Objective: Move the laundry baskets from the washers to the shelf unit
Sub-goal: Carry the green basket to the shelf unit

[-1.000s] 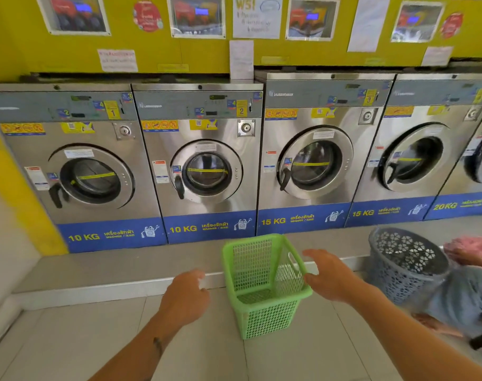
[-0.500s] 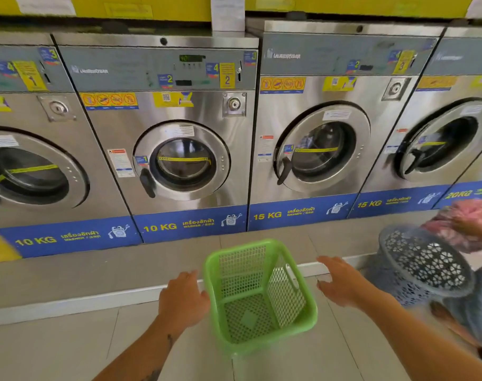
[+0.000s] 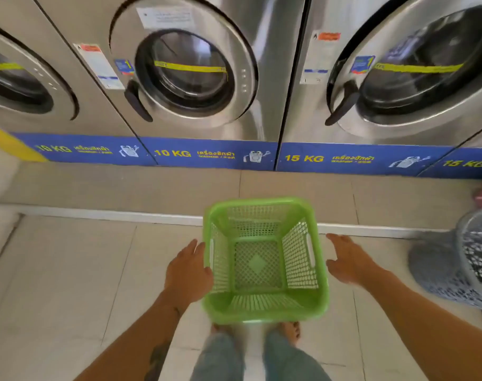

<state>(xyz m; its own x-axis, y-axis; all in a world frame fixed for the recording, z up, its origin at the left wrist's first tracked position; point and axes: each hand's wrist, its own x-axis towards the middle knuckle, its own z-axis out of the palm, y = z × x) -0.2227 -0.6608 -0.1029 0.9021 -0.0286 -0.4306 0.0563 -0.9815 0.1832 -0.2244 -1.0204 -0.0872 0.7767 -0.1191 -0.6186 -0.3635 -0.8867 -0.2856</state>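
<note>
Head view, looking steeply down. My left hand [image 3: 189,270] reached forward with fingers extended and loosely spread, its palm and thumb against the left wall of the green laundry basket [image 3: 264,259]; I could not tell whether it had closed a grip. My right hand [image 3: 348,261] lay just beside the basket's right wall, fingers open and apart from the plastic, holding nothing. Both forearms entered from the bottom corners. The green basket stood upright and empty on the tiled floor [image 3: 69,270], directly in front of my 2 feet and before the raised step [image 3: 110,214] under the washers. Counted: 2 baskets, the green one and 1 grey perforated basket [image 3: 459,262] at the right edge; 3 washer doors, the middle 10 KG washer [image 3: 190,70] centred. Compared with 0.5 s earlier, the view had tipped lower, the basket sat nearer my legs, and both hands had drawn closer to its sides.
</note>
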